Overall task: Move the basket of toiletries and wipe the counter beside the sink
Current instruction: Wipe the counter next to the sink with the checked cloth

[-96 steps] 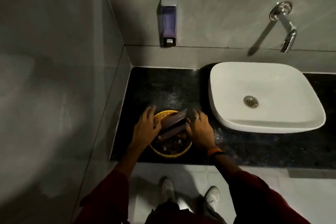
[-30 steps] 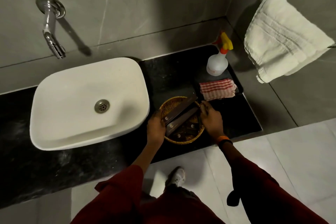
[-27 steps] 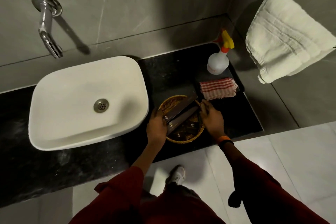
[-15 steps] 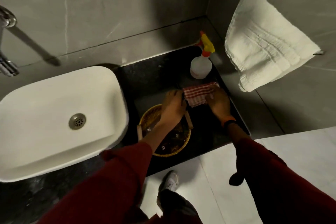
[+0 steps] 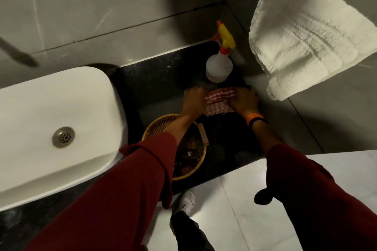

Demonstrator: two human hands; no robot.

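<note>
Evidently the wiping has not begun yet; both hands sit on the red-and-white checked cloth (image 5: 219, 101), the left hand (image 5: 193, 100) at its left edge and the right hand (image 5: 243, 101) at its right edge, fingers curled onto the fabric (whether they pinch it or merely press it flat I cannot tell). Under the left forearm, nearer the body than the hands, stands the wicker basket (image 5: 161, 123) with its dark toiletries inside, resting on the black counter (image 5: 155, 85) just beside the white sink (image 5: 61, 120); so the basket seems already set down. Just beyond the fingertips stands a spray bottle (image 5: 219, 67). Remaining, by my reckoning: lift the cloth, perhaps spray, and wipe the counter itself.
</note>
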